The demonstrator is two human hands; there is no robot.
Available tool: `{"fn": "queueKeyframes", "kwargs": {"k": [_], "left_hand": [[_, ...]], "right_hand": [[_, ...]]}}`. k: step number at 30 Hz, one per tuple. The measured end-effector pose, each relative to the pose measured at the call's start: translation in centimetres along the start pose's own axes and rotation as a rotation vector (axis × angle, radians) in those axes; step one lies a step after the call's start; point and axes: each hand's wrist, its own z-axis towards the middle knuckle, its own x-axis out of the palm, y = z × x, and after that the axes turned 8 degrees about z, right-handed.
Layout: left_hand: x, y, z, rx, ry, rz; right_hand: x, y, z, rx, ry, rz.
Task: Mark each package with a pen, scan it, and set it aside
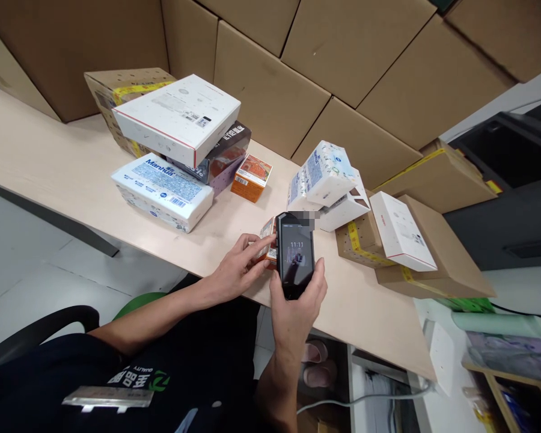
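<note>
My right hand (297,304) grips a black smartphone (296,252) by its lower sides, screen up, with a lock screen reading 11:11. Just left of it, my left hand (238,267) has its fingers and thumb closed about a small orange-and-white box (267,257) on the table. The phone hides part of this box, and the left index fingertip reaches the phone's left edge. Farther back stands a similar orange box (252,177) with a food picture and a barcode on it.
On the left, a white tissue pack (165,189) lies beside a stack topped by a white box (180,114). More tissue packs (327,171) are piled right of the phone. A flat white box (401,231) rests on cardboard boxes. Large cartons (270,90) wall the back of the table (360,300).
</note>
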Motion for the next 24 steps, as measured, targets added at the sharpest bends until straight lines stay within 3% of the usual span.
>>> {"fn": "queueKeyframes", "kwargs": {"k": [10, 14, 19, 24], "left_hand": [[-0.1, 0.0, 0.0, -0.003, -0.014, 0.049], [-0.2, 0.0, 0.0, 0.000, -0.006, 0.080], [-0.2, -0.1, -0.1, -0.017, 0.027, 0.079], [-0.5, -0.5, -0.1, -0.037, 0.071, 0.077]], "right_hand": [[0.0, 0.0, 0.0, 0.053, 0.020, 0.019], [-0.6, -0.7, 0.2, 0.068, -0.043, 0.051], [-3.2, -3.6, 0.6, 0.130, -0.176, -0.073], [-6.1, -7.7, 1.0, 0.205, -0.154, -0.272]]}}
